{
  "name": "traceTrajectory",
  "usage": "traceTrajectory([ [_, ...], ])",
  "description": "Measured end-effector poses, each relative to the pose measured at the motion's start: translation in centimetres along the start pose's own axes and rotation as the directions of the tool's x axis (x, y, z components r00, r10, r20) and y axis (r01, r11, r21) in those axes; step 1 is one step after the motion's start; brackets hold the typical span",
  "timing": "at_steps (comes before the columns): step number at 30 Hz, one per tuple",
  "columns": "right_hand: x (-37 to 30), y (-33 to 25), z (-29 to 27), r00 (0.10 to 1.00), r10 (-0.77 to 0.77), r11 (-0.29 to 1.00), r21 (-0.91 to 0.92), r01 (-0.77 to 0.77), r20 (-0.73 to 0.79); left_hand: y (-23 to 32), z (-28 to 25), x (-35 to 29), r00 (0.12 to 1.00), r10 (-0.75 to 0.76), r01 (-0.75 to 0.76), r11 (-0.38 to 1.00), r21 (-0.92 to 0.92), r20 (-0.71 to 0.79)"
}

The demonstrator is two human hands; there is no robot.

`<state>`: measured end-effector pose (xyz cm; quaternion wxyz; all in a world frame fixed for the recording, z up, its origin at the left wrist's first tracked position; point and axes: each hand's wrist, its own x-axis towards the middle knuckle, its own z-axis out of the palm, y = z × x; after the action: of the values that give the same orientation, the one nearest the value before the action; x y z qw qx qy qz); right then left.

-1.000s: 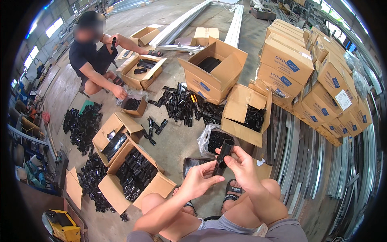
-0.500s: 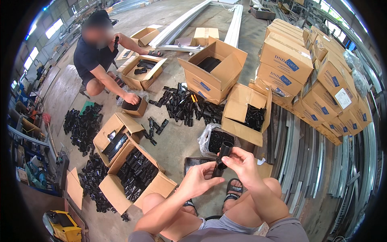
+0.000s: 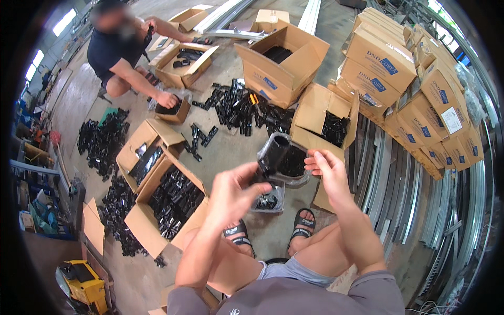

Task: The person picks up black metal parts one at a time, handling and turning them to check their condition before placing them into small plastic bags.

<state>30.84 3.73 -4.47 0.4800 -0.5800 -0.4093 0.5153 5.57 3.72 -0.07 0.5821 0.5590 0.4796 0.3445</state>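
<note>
My left hand (image 3: 236, 193) is closed round a black tube-shaped fitting (image 3: 275, 151), which stands tilted with its hollow end upward. To its right, apart from the fitting, my right hand (image 3: 329, 172) has its thumb and fingertips drawn together; whatever they may pinch is too small to make out. Below the hands lies a plastic-lined box (image 3: 297, 167) of small black parts, partly hidden by the fitting. Nearer me, a second plastic-lined container (image 3: 269, 203) holds more small parts.
Open cartons of black parts stand at left (image 3: 137, 216) and beyond my right hand (image 3: 311, 131). Black fittings (image 3: 239, 113) lie heaped on the floor. A co-worker (image 3: 118, 58) crouches at far left, one hand at a small box. Stacked cartons (image 3: 378, 63) and metal profiles (image 3: 386, 194) fill the right.
My right hand has let go of the black fitting and moved away to the right. The left hand keeps the fitting and has shifted left and up. The view has tilted down.
</note>
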Motion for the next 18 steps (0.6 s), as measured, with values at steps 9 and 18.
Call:
traceTrajectory([
  [9, 8.7, 13.8, -1.3, 0.920, 0.312, 0.238, -0.957, 0.166, 0.237, 1.0, -2.7, 1.4, 0.935, 0.295, -0.124, 0.789, 0.602, -0.195],
  [18, 16.0, 30.5, 1.3, 1.000, -0.003, 0.333, -0.943, -0.014, -0.015, -3.5, 0.0, 3.2, 0.978, 0.181, -0.197, 0.631, 0.751, 0.104],
])
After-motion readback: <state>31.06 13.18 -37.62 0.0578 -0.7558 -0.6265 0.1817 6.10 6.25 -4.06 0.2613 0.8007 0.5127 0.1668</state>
